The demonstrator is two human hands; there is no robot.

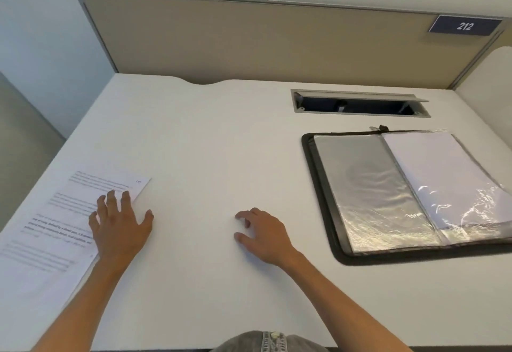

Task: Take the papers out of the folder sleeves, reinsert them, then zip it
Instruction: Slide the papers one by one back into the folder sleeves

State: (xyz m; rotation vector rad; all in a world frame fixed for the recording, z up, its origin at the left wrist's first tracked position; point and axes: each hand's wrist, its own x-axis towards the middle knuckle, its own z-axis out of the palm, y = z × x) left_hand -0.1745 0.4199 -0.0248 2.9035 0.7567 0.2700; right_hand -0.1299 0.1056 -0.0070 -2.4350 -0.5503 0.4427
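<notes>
Two hands are down on the desk (210,141): left hand (119,224) lies flat, fingers spread, on the printed paper (63,213), right hand (263,235) rests loose, holding nothing. Folder (327,199) lies open well off to the right. I'd pin the sheet, slide it over, then feed it in squarely.

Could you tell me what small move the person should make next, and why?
Probably grip the printed paper under the open left hand and carry it toward the open folder, since its left sleeve looks empty and the right hand holds nothing.
</notes>
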